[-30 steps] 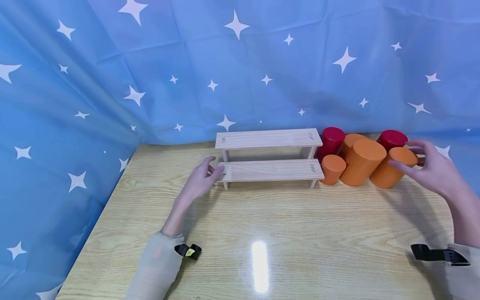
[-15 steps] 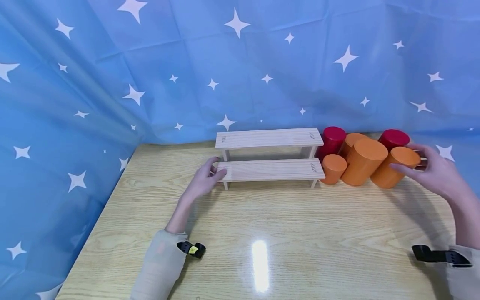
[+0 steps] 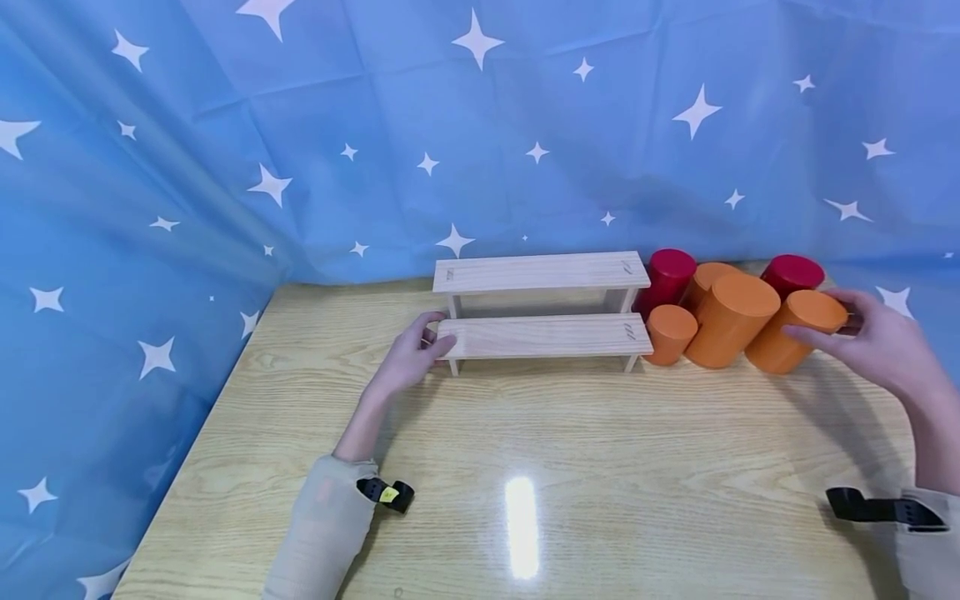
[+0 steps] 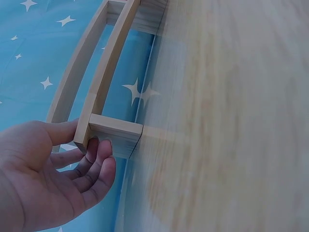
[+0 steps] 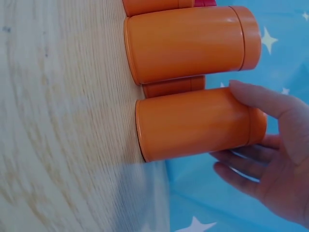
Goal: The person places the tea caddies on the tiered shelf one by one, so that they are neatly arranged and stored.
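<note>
A pale wooden two-step shelf (image 3: pixel 540 336) stands at the back of the table. At its left end my left hand (image 3: pixel 408 354) grips the lower board, thumb on top and fingers curled beneath, as the left wrist view shows with the board's end (image 4: pixel 84 130). On the right, my right hand (image 3: pixel 877 337) holds the upper part of an orange canister (image 3: pixel 787 340). In the right wrist view the thumb lies along one side of this upright canister (image 5: pixel 198 125) and the fingers reach round the other; their tips are partly hidden.
A tall orange canister (image 3: pixel 731 321) and a small orange one (image 3: pixel 670 335) stand between the shelf and the held canister. Behind them are another orange canister (image 3: pixel 703 283) and two red ones, left (image 3: pixel 667 275) and right (image 3: pixel 791 273). A blue star-patterned curtain (image 3: pixel 480 133) hangs behind.
My left hand has moved slightly right and closed on the lower board's end. The right hand has closed in round the canister's upper part. The head view has shifted a little.
</note>
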Tool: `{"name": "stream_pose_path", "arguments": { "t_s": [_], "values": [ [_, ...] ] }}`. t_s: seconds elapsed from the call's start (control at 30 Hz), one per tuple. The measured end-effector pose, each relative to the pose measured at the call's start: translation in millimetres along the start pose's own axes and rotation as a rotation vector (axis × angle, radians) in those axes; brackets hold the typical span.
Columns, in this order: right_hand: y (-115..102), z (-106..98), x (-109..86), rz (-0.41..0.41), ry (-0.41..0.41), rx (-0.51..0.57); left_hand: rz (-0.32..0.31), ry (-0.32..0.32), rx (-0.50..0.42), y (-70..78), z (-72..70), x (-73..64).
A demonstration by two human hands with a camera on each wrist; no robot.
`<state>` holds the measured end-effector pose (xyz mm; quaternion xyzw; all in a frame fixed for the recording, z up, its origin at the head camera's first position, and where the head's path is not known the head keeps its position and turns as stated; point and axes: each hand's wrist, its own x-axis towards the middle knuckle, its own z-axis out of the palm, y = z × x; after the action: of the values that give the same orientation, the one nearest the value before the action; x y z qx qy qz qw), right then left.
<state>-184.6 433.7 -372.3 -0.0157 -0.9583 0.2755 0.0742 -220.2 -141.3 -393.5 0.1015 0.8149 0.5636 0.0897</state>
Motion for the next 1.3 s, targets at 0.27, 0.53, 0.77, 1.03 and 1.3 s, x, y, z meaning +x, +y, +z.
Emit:
{"name": "stream_pose_path", "arguments": {
  "t_s": [0.27,0.53,0.77,1.03,1.3],
  "values": [
    [-9,-5,-4.5,0.015,0.079,0.002,-0.016,-0.014,-0.008,10.1,-0.1,-2.4],
    [-19,-8,-9.6,0.035,0.204,0.036,-0.012,0.003,-0.026,-10.9,0.6,8.0],
    [-28,-12,-12.4,0.019,0.337,0.129,-0.005,0.009,-0.015,-11.6,1.1,6.9],
    [-46,-23,-14.9,-0.038,0.499,0.245,-0.014,0.018,-0.018,-9.9,2.1,7.0],
    [-73,-31,-21.0,0.004,0.548,0.278,-0.04,0.021,-0.03,-11.2,1.9,8.7]
  ]
}}
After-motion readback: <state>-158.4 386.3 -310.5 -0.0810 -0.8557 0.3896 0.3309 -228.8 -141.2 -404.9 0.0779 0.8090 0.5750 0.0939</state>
